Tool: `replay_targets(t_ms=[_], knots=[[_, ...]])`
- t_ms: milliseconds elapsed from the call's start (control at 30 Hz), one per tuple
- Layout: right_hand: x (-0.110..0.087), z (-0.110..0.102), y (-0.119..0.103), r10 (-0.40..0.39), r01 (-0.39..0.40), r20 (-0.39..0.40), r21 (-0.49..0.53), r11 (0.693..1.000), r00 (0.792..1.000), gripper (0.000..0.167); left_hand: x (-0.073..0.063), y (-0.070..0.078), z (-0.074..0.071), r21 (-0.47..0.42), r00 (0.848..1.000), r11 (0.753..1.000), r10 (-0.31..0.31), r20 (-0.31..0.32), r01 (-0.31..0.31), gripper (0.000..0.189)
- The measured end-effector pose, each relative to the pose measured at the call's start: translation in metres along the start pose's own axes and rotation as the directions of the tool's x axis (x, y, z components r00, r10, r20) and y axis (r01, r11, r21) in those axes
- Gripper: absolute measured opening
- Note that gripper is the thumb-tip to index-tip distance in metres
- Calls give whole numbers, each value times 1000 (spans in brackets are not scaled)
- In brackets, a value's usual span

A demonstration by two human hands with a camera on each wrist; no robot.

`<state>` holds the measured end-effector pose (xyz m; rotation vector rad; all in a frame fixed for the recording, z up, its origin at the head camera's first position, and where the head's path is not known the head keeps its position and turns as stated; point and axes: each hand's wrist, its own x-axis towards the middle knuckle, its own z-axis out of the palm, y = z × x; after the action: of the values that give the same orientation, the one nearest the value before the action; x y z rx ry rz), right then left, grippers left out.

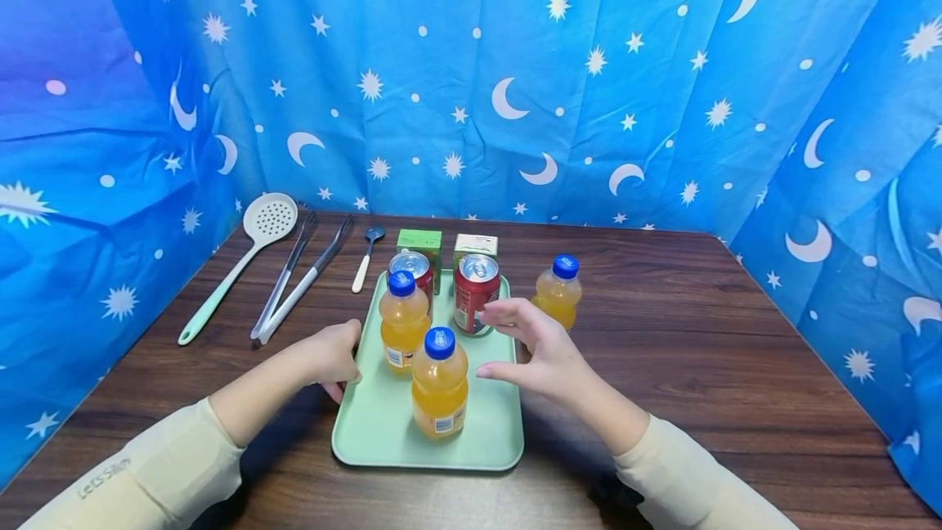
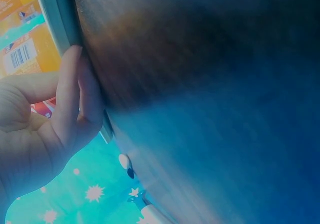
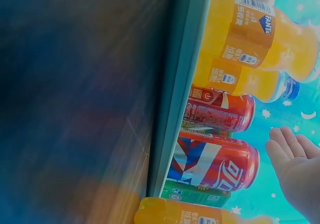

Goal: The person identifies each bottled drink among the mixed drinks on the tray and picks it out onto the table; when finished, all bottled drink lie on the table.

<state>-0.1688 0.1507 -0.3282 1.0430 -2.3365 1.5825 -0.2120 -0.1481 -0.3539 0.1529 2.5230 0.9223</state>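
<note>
My left hand [image 1: 334, 354] grips the left rim of a pale green tray [image 1: 361, 436], its thumb over the edge and fingers along the outer side in the left wrist view. Two orange soda bottles with blue caps stand on the tray: one at the front [image 1: 439, 391], the other [image 1: 401, 321] behind and left. Farther back are two red soda cans, the right one [image 1: 471, 297] in plain sight and the left one [image 1: 423, 268] partly hidden. My right hand [image 1: 540, 350] hovers above the tray's right side, thumb and fingers spread apart, holding nothing, between the front bottle and right can.
Behind the cans stand a green carton [image 1: 419, 240] and a white-topped carton [image 1: 475, 244]. A third orange bottle [image 1: 558, 301] is on the table right of the tray. To the left lie a slotted skimmer [image 1: 270, 219], metal tongs [image 1: 302, 289] and a small spoon [image 1: 362, 272].
</note>
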Motion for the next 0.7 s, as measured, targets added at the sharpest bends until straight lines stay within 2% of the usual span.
replay_targets(t_ms=[233, 400, 567, 700], knots=[[4, 1, -27, 16, -16, 7, -19, 1000, 1000, 60, 0, 0, -1, 1, 1000, 1000, 9, -2, -9, 37], [5, 1, -28, 10, -10, 13, -5, 1000, 1000, 60, 0, 1, -2, 6, 1000, 1000, 7, -4, -7, 36], [5, 2, -30, 52, -52, 19, -13, 999, 998, 59, 0, 0, 0, -14, 1000, 1000, 9, -5, -9, 35], [5, 4, -29, 30, -30, 30, -12, 999, 999, 60, 0, -1, 1, -21, 1000, 1000, 15, -9, -15, 35]])
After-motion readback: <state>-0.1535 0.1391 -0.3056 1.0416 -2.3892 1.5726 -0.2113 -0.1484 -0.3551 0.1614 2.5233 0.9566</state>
